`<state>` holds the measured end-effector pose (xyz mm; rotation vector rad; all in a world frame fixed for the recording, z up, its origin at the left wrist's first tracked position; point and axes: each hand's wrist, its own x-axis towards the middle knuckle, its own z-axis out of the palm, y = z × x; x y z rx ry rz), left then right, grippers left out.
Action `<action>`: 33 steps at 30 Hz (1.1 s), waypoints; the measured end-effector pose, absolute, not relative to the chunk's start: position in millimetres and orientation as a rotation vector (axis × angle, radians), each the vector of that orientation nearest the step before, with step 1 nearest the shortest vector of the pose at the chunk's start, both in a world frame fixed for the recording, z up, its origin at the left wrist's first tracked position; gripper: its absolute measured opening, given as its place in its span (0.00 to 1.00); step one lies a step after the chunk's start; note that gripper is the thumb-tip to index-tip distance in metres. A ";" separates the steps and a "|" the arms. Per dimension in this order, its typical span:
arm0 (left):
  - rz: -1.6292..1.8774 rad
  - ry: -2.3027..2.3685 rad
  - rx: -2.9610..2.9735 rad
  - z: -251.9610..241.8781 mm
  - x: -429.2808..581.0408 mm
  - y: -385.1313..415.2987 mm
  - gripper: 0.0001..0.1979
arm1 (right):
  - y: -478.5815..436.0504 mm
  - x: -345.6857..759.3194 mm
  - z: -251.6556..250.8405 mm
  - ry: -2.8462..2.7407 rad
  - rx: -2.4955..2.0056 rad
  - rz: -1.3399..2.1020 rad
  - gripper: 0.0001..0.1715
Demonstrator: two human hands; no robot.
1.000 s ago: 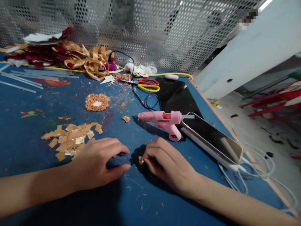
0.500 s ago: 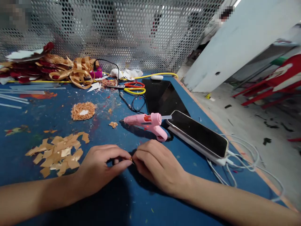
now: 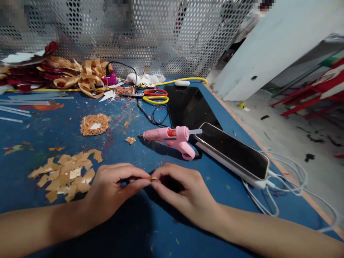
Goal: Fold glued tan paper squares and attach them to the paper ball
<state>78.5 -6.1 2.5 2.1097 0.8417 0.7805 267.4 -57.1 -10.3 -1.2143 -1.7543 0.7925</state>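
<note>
A small piece of golden-brown ribbon (image 3: 152, 178) is pinched between both hands, mostly covered by the fingertips. My left hand (image 3: 114, 190) closes on its left side with thumb and forefinger. From the right, the thumb and forefinger of my right hand (image 3: 185, 191) hold its other end. Left of my left hand lies a loose pile of cut ribbon pieces (image 3: 66, 175). Beyond the hands a pink glue gun (image 3: 169, 138) rests on its side, nozzle pointing left. A fringed tan ring with a white middle (image 3: 86, 125) and a small frayed scrap (image 3: 130, 140) lie farther back.
Scissors (image 3: 156, 96) with red and yellow handles lie near the metal mesh (image 3: 161, 43). A phone (image 3: 233, 150) on a white block trails white cables at right, beside a black tablet (image 3: 190, 107). Ribbon loops (image 3: 92, 77) and glue sticks (image 3: 24, 104) are at back left.
My right hand has turned so its thumb and forefinger now show, pinching the ribbon piece, which is more visible between the fingertips. My left hand stays nearly in place; the view has shifted slightly.
</note>
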 end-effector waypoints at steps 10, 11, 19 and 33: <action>0.764 0.847 2.123 4.6 80.0 -5.9 0.02 | -56.2 266.7 -9.2 -1.740 -1.169 0.813 0.06; 0.765 0.856 2.128 5.0 80.0 -6.1 0.02 | -56.0 266.5 -8.8 -1.728 -1.174 0.830 0.06; 0.691 0.856 2.146 4.1 80.9 -4.9 0.04 | -53.7 266.6 -6.4 -1.685 -1.181 0.946 0.06; 0.576 0.830 2.104 7.0 78.4 -7.1 0.04 | -53.6 267.8 -4.3 -1.704 -1.171 1.022 0.06</action>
